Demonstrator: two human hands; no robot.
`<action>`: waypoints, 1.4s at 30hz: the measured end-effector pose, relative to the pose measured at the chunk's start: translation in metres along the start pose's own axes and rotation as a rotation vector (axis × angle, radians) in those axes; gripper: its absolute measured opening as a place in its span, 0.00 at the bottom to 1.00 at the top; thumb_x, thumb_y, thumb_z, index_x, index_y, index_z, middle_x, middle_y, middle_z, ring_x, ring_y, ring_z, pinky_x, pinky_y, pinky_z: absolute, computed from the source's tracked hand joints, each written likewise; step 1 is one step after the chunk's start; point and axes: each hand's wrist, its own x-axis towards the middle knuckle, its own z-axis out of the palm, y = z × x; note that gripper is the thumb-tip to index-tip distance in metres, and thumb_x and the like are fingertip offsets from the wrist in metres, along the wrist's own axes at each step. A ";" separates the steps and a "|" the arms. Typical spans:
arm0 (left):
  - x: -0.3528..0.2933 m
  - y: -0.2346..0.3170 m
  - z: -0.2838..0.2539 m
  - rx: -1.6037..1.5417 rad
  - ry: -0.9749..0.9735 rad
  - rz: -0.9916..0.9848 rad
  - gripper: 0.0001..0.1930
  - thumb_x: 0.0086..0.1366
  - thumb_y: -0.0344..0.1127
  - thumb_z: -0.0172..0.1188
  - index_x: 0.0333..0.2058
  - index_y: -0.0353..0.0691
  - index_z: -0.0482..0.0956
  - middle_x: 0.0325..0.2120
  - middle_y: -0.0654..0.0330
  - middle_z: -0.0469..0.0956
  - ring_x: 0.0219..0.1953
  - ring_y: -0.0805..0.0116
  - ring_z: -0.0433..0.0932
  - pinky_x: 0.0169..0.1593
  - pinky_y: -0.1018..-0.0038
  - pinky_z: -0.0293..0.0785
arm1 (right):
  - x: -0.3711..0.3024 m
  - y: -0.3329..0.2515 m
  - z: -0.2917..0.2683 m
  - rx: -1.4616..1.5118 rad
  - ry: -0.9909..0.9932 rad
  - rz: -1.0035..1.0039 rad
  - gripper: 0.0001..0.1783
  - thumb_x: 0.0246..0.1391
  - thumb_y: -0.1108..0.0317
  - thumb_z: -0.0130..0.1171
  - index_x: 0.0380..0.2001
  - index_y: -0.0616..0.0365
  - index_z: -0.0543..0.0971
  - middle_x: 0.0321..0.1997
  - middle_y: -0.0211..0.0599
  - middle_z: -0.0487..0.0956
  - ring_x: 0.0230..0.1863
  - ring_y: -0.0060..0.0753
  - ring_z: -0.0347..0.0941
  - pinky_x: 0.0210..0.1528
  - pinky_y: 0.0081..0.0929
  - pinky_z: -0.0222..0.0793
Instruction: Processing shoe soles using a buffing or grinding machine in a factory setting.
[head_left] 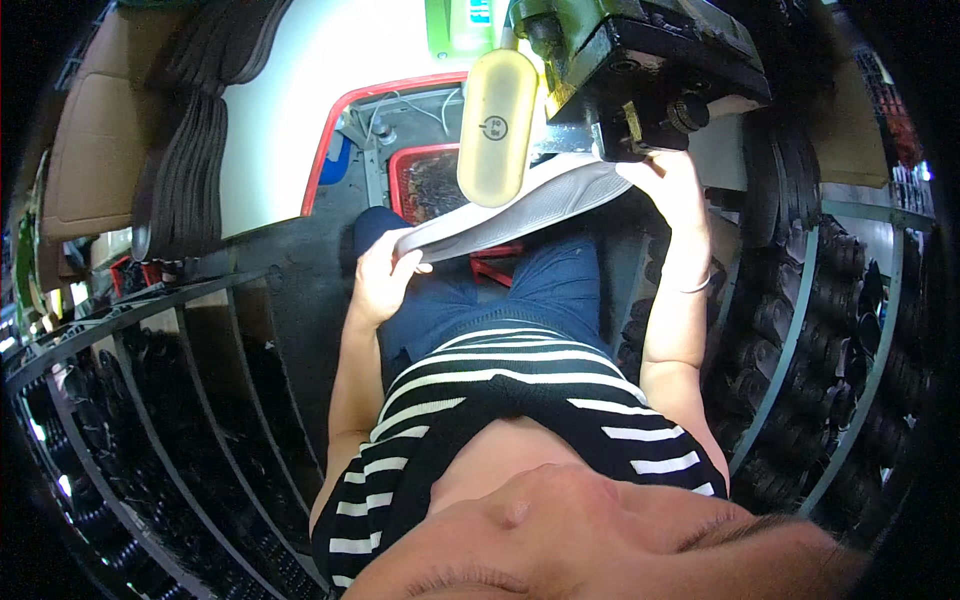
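Observation:
A long grey shoe sole (520,220) stretches across in front of me above my lap, its right end higher than its left. My left hand (383,275) pinches the left end, thumb on the near side. At the other end, my right hand (678,195) grips the sole close beneath the head of a dark green and black machine (640,70). Part of the sole's far edge lies under a metal part of the machine. A yellow oval piece (497,150) hangs from the machine and covers part of the view behind the sole.
A white table (275,120) has a red-edged cutout, with a red crate (400,175) below. Stacked dark soles (180,170) and cardboard (95,150) stand left; more soles (785,175) hang right. Metal racks (140,380) with dark items flank me on both sides.

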 end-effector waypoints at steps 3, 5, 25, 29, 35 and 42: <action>0.013 0.036 0.007 0.088 -0.012 0.058 0.12 0.61 0.27 0.53 0.42 0.29 0.72 0.29 0.57 0.76 0.24 0.74 0.76 0.31 0.79 0.74 | -0.003 0.010 -0.010 0.199 0.108 -0.122 0.20 0.48 0.77 0.59 0.46 0.64 0.71 0.36 0.34 0.76 0.38 0.22 0.71 0.43 0.18 0.66; 0.025 0.041 -0.001 0.052 -0.058 -0.011 0.12 0.63 0.29 0.50 0.42 0.28 0.71 0.30 0.56 0.76 0.23 0.74 0.75 0.31 0.80 0.74 | -0.002 0.002 -0.007 0.333 0.111 -0.215 0.21 0.48 0.80 0.57 0.49 0.63 0.69 0.36 0.34 0.76 0.38 0.22 0.71 0.44 0.18 0.66; -0.018 -0.063 -0.017 -0.344 -0.328 -0.496 0.19 0.62 0.32 0.53 0.50 0.29 0.67 0.38 0.52 0.76 0.33 0.68 0.78 0.39 0.76 0.76 | -0.001 -0.026 0.074 -0.128 0.078 -0.381 0.07 0.42 0.73 0.63 0.26 0.64 0.77 0.25 0.40 0.75 0.24 0.28 0.71 0.28 0.23 0.68; -0.001 -0.035 0.020 0.104 -0.363 -0.302 0.14 0.59 0.32 0.58 0.44 0.34 0.74 0.34 0.61 0.78 0.35 0.76 0.74 0.42 0.78 0.70 | -0.004 -0.040 0.066 -0.178 0.001 -0.283 0.09 0.43 0.73 0.63 0.28 0.65 0.77 0.27 0.39 0.76 0.26 0.28 0.72 0.29 0.22 0.68; 0.018 0.015 0.018 0.468 -0.020 0.227 0.13 0.51 0.27 0.63 0.37 0.36 0.77 0.31 0.54 0.78 0.33 0.63 0.78 0.39 0.74 0.72 | -0.017 -0.029 0.028 0.186 -0.051 -0.068 0.10 0.46 0.72 0.61 0.33 0.64 0.78 0.35 0.39 0.77 0.36 0.25 0.74 0.38 0.20 0.70; 0.018 0.058 0.003 0.650 0.058 0.526 0.13 0.47 0.22 0.61 0.35 0.35 0.79 0.27 0.53 0.76 0.30 0.57 0.77 0.35 0.71 0.73 | -0.015 -0.021 0.049 -0.090 0.088 -0.333 0.07 0.51 0.72 0.56 0.31 0.64 0.78 0.29 0.37 0.76 0.31 0.25 0.72 0.33 0.22 0.68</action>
